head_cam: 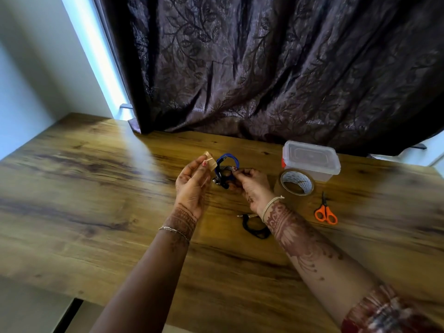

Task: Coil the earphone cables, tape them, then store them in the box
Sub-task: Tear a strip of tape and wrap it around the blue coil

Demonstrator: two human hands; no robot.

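Observation:
My left hand [192, 186] pinches a short piece of brown tape [209, 159] above the table. Right beside it, my right hand [252, 186] holds a coiled blue earphone cable [227, 168] by its bundled lower part, with the loop standing up. The tape piece is just left of the coil. A second, black earphone cable [253, 228] lies loosely coiled on the table under my right wrist. The clear plastic box [311, 161] with its lid on stands at the back right. A roll of brown tape [297, 182] lies flat in front of it.
Orange-handled scissors [325, 212] lie to the right of the tape roll. The wooden table [96, 188] runs wide to the left. A dark patterned curtain [264, 68] hangs along the far edge, and the table's near edge is at bottom left.

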